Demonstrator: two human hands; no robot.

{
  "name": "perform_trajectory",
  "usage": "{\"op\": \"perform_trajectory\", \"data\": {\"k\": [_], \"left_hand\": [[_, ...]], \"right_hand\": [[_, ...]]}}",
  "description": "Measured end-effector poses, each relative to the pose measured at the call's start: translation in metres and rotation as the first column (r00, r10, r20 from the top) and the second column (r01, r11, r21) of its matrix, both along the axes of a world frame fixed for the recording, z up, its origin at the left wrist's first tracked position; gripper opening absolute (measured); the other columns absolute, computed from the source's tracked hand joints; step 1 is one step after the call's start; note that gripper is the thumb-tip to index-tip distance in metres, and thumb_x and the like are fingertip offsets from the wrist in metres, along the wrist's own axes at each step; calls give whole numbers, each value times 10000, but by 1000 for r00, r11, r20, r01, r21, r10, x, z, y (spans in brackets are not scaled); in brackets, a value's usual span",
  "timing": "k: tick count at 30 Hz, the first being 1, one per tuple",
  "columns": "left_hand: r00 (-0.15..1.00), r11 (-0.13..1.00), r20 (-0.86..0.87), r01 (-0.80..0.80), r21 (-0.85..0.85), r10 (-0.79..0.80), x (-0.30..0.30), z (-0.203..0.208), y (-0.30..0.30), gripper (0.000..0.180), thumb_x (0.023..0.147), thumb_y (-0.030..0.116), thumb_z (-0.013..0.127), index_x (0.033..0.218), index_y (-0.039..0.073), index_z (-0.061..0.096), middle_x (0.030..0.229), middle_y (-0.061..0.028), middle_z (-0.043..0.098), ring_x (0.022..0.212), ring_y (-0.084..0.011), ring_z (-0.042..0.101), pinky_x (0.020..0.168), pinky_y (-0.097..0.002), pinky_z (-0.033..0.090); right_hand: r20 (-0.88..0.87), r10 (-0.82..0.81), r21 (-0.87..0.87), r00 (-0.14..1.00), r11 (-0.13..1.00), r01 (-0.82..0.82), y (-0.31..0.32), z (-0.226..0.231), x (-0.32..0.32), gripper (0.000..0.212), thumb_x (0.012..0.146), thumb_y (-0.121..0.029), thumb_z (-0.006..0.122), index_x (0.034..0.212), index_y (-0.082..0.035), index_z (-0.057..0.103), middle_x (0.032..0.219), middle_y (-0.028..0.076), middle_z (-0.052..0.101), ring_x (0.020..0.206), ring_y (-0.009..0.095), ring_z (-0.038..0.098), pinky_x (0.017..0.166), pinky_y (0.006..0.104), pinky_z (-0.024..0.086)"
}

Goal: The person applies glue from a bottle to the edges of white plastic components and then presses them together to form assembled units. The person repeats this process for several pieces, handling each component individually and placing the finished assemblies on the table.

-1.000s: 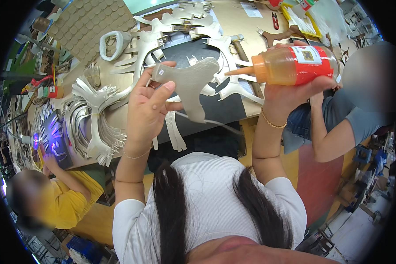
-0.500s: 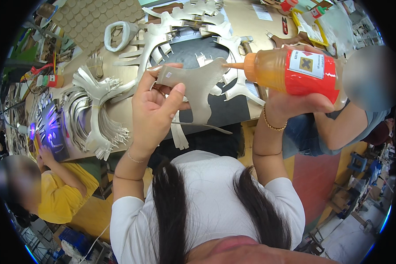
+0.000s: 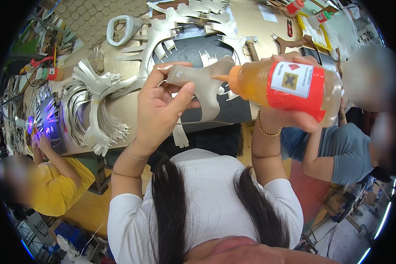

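My left hand (image 3: 165, 103) pinches a grey-beige cut leather piece (image 3: 207, 90) between thumb and fingers, holding it up over the near edge of the table. The piece has a curved outline and a small white label by my fingers. My right hand (image 3: 295, 118) is wrapped around a glue bottle (image 3: 257, 81), clear with amber liquid, a red band and an orange nozzle cap. The bottle is tilted nearly level, and its nozzle tip is at the face of the leather piece. Whether the tip touches it, I cannot tell.
Bundled pale leather strips (image 3: 94, 105) lie left on the table (image 3: 132, 105). More cut pieces (image 3: 156, 37) rest on a dark mat (image 3: 193, 50). A white roll-edged container (image 3: 121, 31), red snips (image 3: 289, 27) and a yellow tray (image 3: 314, 31) stand farther back. Co-workers sit at both sides.
The bottle has moved left, bringing its nozzle from the leather piece's right edge onto its face. My left hand and the piece have shifted slightly right. The right co-worker has changed posture.
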State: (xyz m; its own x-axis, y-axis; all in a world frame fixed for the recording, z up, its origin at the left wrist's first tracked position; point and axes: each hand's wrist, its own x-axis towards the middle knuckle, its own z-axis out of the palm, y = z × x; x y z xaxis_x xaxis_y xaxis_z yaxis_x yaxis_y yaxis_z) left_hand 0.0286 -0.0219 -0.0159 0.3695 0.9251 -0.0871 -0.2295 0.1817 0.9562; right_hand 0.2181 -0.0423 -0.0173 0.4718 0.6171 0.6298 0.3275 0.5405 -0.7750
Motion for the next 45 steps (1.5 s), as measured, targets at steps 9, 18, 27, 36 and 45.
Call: {"op": "perform_trajectory", "data": {"k": [9,18,27,36,45], "left_hand": [[1000,1000,10,9,-12,-9,1,-1,0,321,850,15,564,1152,-8,459,1032,-99,541,906,-128,569,688,-272,576],[969,945,194,200,-258,-152,13,-15,18,336,854,42,558,1165,2,436,1006,-112,571,880,-156,602,661,-309,591],[971,956,136,220,-194,-196,130,-110,49,265,839,22,564,1081,-5,461,954,-122,580,824,-167,622,641,-305,574],[749,839,-638,223,496,179,137,-155,101,440,695,238,742,1004,-15,557,938,-140,554,893,-272,564,760,-341,450],[449,784,-874,469,407,185,29,-148,41,347,693,223,740,918,13,580,883,-133,554,853,-300,547,742,-377,446]], "right_hand": [[68,4,-43,998,999,-1,-9,-2,12,1026,579,-817,491,1139,40,432,1032,179,543,849,280,618,745,385,539],[-455,-50,401,889,880,255,-4,22,68,906,677,-820,428,1091,-15,451,947,137,594,815,279,624,726,409,545],[-618,176,459,766,872,169,-45,17,111,754,657,-781,526,1062,-145,501,957,67,605,829,231,614,737,380,534],[-506,134,442,852,889,123,-51,7,114,764,678,-798,474,1118,-174,475,993,58,587,814,226,593,723,369,523],[-604,318,423,731,905,-44,-33,-17,95,876,697,-806,430,1083,-22,482,936,110,579,840,239,583,728,373,508]]}}
